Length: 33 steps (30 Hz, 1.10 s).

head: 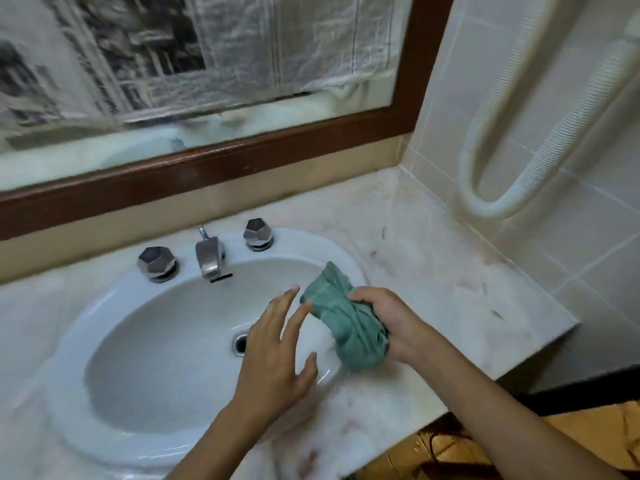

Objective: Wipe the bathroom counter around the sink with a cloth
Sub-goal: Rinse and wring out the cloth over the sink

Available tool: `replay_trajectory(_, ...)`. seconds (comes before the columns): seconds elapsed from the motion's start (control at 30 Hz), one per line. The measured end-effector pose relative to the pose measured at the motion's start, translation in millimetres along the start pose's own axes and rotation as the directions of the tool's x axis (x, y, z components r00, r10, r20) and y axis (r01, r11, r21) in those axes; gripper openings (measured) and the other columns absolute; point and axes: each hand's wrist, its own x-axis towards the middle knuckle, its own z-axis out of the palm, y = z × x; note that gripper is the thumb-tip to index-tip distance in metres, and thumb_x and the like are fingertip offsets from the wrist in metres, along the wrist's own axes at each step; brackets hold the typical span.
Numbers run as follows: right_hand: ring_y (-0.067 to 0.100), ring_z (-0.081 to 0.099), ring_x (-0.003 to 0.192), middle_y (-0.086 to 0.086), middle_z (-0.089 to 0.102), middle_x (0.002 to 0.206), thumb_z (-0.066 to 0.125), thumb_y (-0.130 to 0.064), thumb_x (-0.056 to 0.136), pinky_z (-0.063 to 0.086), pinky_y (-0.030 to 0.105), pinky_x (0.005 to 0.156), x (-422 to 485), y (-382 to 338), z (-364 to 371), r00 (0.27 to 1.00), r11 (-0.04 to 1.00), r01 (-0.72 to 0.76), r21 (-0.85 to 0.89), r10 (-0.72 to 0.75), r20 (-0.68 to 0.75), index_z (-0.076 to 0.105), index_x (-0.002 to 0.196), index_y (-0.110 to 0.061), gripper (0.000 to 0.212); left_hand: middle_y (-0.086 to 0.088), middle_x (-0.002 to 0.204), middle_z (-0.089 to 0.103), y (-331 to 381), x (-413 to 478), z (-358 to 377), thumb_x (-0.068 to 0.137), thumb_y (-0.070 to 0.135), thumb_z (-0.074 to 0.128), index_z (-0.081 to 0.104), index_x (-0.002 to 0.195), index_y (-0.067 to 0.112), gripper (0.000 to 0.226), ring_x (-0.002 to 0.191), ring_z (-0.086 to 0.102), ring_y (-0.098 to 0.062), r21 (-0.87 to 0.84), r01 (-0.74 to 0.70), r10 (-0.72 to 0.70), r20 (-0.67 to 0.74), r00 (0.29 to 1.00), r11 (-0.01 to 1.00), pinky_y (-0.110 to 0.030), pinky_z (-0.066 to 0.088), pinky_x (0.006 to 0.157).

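Green cloth (346, 320): bunched, being gripped by the right hand (388, 323) over the sink (145, 341) basin's right rim, the left hand (277, 358) hovering beside it, fingers spreading wide, holding nothing.

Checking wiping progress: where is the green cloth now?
The green cloth is bunched in the right hand, over the sink's right rim.

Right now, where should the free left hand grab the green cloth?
Take the loose upper end of the green cloth, coming from the left over the sink. The right hand already bunches the lower part, and the open left hand is beside the free end.
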Motion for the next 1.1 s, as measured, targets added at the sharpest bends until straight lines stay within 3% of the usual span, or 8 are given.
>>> replay_trajectory(0.17, 0.026, 0.053, 0.066, 0.017, 0.055, 0.080, 0.057, -0.007, 0.058, 0.046, 0.028, 0.050, -4, 6, 77, 0.854, 0.925, -0.244, -0.290, 0.347, 0.388, 0.057, 0.096, 0.000, 0.039, -0.003, 0.152, 0.039, -32, 25, -59, 0.063, 0.042, 0.069, 0.034, 0.144, 0.021, 0.091, 0.141, 0.036, -0.028, 0.311, -0.318, 0.264, 0.203, 0.943, 0.896, -0.044, 0.034, 0.098)
replay_trajectory(0.27, 0.012, 0.040, 0.049, 0.008, 0.050, 0.064, 0.059, -0.011, 0.065, 0.026, 0.015, 0.037, -10, -7, 116, 0.780, 0.793, -0.213, -0.570, 0.489, 0.389, 0.054, 0.071, -0.007, 0.009, 0.004, 0.102, 0.069, -49, 23, -72, 0.067, 0.034, 0.072, 0.046, 0.118, 0.024, 0.058, 0.092, 0.068, -0.022, 0.224, -0.271, 0.242, 0.150, 0.959, 0.936, -0.032, 0.050, 0.070)
replay_trajectory(0.37, 0.005, 0.032, 0.041, 0.002, 0.041, 0.057, 0.055, -0.007, 0.077, 0.019, 0.012, 0.035, -6, -12, 136, 0.710, 0.648, -0.194, -0.736, 0.611, 0.351, 0.050, 0.057, -0.012, 0.021, 0.005, 0.067, 0.065, -54, 18, -84, 0.061, 0.032, 0.070, 0.047, 0.092, 0.019, 0.041, 0.048, 0.062, -0.022, 0.297, -0.227, 0.193, 0.137, 0.971, 0.928, -0.020, 0.036, 0.036)
replay_trajectory(0.63, 0.015, 0.030, 0.039, 0.003, 0.034, 0.048, 0.070, -0.014, 0.081, 0.025, 0.023, 0.046, 2, -17, 145, 0.894, 0.305, 0.117, -0.945, 0.382, 0.234, 0.040, 0.063, -0.017, 0.036, -0.007, 0.061, 0.062, -72, 46, -137, 0.070, 0.026, 0.074, 0.058, 0.076, 0.010, 0.024, 0.047, 0.059, -0.032, 0.467, -0.340, 0.160, 0.381, 0.910, 0.816, -0.026, 0.025, 0.044)
replay_trajectory(0.77, 0.022, 0.043, 0.041, 0.004, 0.048, 0.052, 0.070, -0.021, 0.076, 0.031, 0.022, 0.042, 21, -7, 151, 0.955, -0.141, 0.293, -0.946, -0.009, 0.297, 0.044, 0.065, -0.014, 0.029, -0.004, 0.076, 0.054, -57, 51, -125, 0.083, 0.022, 0.056, 0.059, 0.090, 0.016, 0.010, 0.066, 0.053, -0.028, 0.557, -0.097, -0.226, 0.483, 0.846, 0.825, -0.030, 0.032, 0.056)
replay_trajectory(0.87, 0.029, 0.050, 0.062, 0.001, 0.048, 0.063, 0.060, -0.015, 0.073, 0.032, 0.026, 0.050, 36, -3, 146, 0.794, -0.579, 0.381, -0.720, -0.194, 0.576, 0.049, 0.066, -0.015, 0.013, -0.004, 0.066, 0.051, -62, 44, -100, 0.075, 0.014, 0.055, 0.052, 0.069, 0.014, 0.008, 0.053, 0.045, -0.022, 0.390, 0.264, -0.435, 0.458, 0.775, 0.882, -0.028, 0.037, 0.053)
replay_trajectory(1.03, 0.035, 0.054, 0.045, 0.012, 0.060, 0.055, 0.072, -0.011, 0.048, 0.027, 0.026, 0.050, 66, 7, 130, 0.515, -0.742, 0.496, -0.451, -0.166, 0.841, 0.061, 0.063, -0.009, 0.019, -0.002, 0.046, 0.041, -57, 20, -66, 0.072, 0.003, 0.060, 0.044, 0.056, 0.009, 0.023, 0.040, 0.033, -0.017, -0.195, 0.796, -0.607, 0.552, 0.572, 0.572, -0.022, 0.023, 0.042)
replay_trajectory(1.1, 0.029, 0.047, 0.032, 0.008, 0.054, 0.044, 0.076, -0.011, 0.034, 0.024, 0.021, 0.047, 71, 16, 122, 0.531, -0.733, 0.522, -0.437, -0.121, 0.838, 0.056, 0.053, -0.011, 0.027, -0.006, 0.049, 0.039, -52, 13, -59, 0.075, 0.003, 0.063, 0.048, 0.063, 0.009, 0.020, 0.040, 0.029, -0.017, -0.252, 0.870, -0.601, 0.640, 0.478, 0.423, -0.022, 0.023, 0.043)
